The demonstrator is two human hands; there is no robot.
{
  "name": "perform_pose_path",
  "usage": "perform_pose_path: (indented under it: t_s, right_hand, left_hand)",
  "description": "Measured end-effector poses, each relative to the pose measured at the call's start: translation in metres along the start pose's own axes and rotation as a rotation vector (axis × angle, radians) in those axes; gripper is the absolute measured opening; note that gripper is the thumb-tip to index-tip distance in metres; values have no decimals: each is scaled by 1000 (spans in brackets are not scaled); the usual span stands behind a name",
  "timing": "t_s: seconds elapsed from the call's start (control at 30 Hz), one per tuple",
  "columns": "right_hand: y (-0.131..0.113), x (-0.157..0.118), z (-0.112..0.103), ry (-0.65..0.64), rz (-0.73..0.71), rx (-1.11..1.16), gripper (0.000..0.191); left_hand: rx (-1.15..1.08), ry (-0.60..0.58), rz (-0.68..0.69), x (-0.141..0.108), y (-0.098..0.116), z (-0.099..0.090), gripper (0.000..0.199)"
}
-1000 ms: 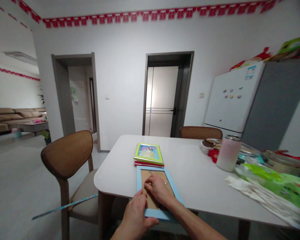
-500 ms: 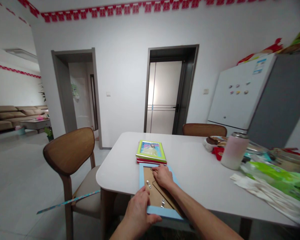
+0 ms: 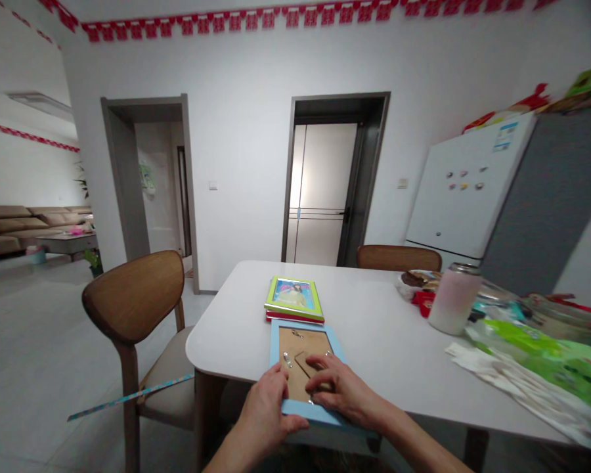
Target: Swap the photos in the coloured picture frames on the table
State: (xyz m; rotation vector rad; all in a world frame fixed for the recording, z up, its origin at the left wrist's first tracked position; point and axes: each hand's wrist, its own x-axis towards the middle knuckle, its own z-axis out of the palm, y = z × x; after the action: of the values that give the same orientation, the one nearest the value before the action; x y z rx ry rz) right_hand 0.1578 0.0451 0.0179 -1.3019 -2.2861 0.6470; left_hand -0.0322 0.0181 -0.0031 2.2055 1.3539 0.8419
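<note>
A light blue picture frame [image 3: 274,341] lies back side up at the table's front edge, its brown backing board [image 3: 294,384] showing with small metal clips and a stand outline. My left hand [image 3: 266,407] grips the frame's lower left edge, thumb on the near side. My right hand [image 3: 342,387] rests over the lower right of the backing, fingers bent and apart, fingertips near the bottom clip. Just beyond lies a green picture frame [image 3: 295,311] with a picture inside, stacked on a red frame [image 3: 295,319].
On the white table [image 3: 369,315] at right stand a pink bottle [image 3: 454,299], white gloves [image 3: 502,378] and a green package [image 3: 546,348]. Wooden chairs stand at left [image 3: 138,295] and behind the table [image 3: 398,257]. A patterned strip [image 3: 128,397] lies across the left chair.
My right hand has moved from the top clip down towards the bottom of the backing, uncovering the top clip. My left hand stays on the frame's edge.
</note>
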Motion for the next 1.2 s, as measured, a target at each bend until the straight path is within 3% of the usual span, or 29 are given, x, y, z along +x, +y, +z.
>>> perform_pose_path:
  t_s: [0.2, 0.37, 0.73, 0.9, 1.07, 1.2]
  right_hand:
    - [2, 6, 10, 108, -12, -50, 15]
    - [10, 5, 11, 270, 106, -155, 34]
    - [5, 9, 11, 255, 140, -188, 46]
    - [4, 9, 4, 267, 134, -207, 46]
    - [-11, 12, -12, 327, 153, -215, 41]
    - [-34, 16, -9, 363, 79, -155, 37]
  left_hand:
    - [25, 23, -30, 1, -1, 2, 34]
    - [12, 31, -4, -1, 3, 1, 32]
    - [-23, 70, -27, -1, -4, 13, 53]
    - [-208, 98, -56, -3, -4, 12, 62]
    - [-429, 173, -70, 2, 6, 1, 48]
    - [-777, 277, -116, 15, 5, -3, 39]
